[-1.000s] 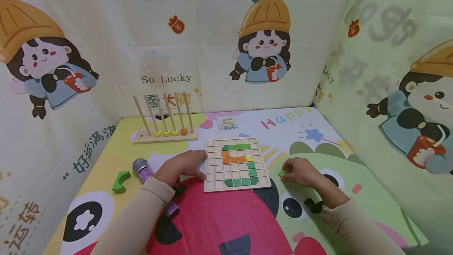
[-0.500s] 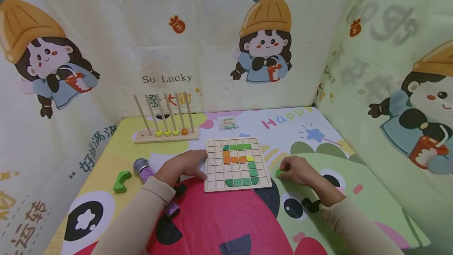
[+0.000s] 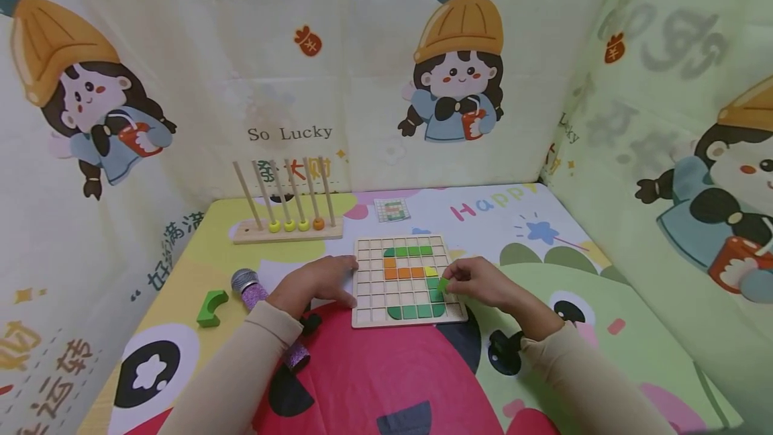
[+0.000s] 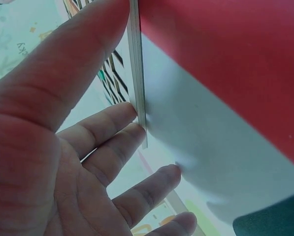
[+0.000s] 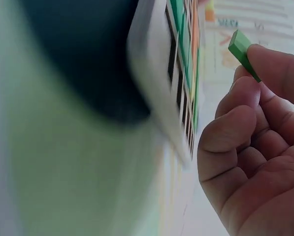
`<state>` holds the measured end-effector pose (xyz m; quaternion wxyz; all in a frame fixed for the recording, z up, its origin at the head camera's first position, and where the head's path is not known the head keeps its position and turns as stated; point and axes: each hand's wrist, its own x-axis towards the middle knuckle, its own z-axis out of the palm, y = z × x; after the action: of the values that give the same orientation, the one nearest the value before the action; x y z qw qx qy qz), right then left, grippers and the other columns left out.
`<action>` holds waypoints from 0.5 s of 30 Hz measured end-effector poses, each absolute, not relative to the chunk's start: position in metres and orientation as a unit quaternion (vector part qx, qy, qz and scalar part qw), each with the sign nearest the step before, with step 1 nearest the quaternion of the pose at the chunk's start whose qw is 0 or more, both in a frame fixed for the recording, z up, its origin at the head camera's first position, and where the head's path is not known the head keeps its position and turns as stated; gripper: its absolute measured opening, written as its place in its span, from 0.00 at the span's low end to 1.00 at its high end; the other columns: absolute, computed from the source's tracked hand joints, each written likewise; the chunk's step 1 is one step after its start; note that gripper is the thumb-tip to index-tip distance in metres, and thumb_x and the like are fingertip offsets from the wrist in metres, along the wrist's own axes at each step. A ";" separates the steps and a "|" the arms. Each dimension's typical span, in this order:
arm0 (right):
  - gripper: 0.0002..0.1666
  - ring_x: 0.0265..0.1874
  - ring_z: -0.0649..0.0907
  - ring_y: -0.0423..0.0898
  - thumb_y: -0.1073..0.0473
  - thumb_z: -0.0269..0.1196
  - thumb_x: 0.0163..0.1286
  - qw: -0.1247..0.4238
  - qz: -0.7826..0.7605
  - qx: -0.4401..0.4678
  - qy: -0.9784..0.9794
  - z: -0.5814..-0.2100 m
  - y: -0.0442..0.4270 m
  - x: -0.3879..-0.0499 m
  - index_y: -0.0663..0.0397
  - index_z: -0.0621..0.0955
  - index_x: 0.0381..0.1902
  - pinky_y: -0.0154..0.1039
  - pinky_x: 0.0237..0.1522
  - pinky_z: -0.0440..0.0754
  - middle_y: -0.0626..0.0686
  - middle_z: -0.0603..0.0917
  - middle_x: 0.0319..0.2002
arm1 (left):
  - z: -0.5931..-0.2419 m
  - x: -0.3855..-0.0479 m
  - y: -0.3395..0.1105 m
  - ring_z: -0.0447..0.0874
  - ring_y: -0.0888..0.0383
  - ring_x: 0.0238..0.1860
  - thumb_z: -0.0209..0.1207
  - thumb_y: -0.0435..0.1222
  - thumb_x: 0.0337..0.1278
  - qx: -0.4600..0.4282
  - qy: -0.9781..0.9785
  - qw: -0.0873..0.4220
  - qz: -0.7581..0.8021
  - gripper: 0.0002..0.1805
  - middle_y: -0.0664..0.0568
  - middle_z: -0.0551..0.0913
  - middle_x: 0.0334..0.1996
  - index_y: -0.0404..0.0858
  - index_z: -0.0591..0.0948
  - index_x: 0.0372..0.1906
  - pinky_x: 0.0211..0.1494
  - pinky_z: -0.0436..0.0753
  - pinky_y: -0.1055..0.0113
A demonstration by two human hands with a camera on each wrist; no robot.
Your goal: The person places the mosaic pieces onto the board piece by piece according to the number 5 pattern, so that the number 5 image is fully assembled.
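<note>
A square wooden grid board lies on the patterned cloth, with green, orange and yellow tiles set in a figure on it. At the board's left edge my left hand touches the rim; in the left wrist view its fingers are fairly straight. My right hand hovers over the board's right side, pinching a small green tile between thumb and fingertips. The right wrist view shows this tile held above the board's surface, tilted.
A purple glittery microphone lies partly under my left forearm, near a green arch block. Behind stand a pegged wooden bead rack and a small pattern card. Printed cloth walls enclose the back and sides.
My right hand has moved left from the cloth to over the board's right columns, carrying the green tile. My left hand stays at the board's edge.
</note>
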<state>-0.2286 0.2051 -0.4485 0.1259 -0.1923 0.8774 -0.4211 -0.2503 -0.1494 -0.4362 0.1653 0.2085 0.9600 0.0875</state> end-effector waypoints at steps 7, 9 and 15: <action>0.07 0.36 0.80 0.46 0.61 0.67 0.71 0.155 -0.433 -0.234 0.856 -0.453 0.167 -0.235 0.58 0.84 0.44 0.41 0.41 0.78 0.51 0.84 0.36 | -0.436 -0.250 -0.150 0.79 0.49 0.58 0.78 0.51 0.48 0.209 0.959 0.167 0.095 0.42 0.46 0.82 0.60 0.40 0.75 0.67 0.68 0.77 0.51; 0.06 0.34 0.79 0.45 0.62 0.67 0.71 0.157 -0.427 -0.248 0.855 -0.452 0.156 -0.237 0.57 0.84 0.44 0.41 0.38 0.79 0.50 0.85 0.35 | -0.437 -0.251 -0.150 0.79 0.49 0.58 0.78 0.51 0.48 0.209 0.959 0.166 0.096 0.43 0.46 0.82 0.60 0.40 0.75 0.67 0.68 0.77 0.51; 0.04 0.35 0.80 0.42 0.64 0.66 0.69 0.142 -0.379 -0.274 0.872 -0.454 0.126 -0.240 0.54 0.86 0.40 0.40 0.40 0.80 0.45 0.86 0.33 | -0.435 -0.249 -0.151 0.79 0.49 0.59 0.78 0.50 0.49 0.204 0.958 0.174 0.099 0.42 0.46 0.81 0.61 0.40 0.75 0.68 0.68 0.77 0.51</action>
<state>-0.2402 0.1263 -0.4543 0.1422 -0.2738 0.8724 -0.3791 -0.2495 -0.1508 -0.4348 0.1738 0.2045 0.9582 0.0992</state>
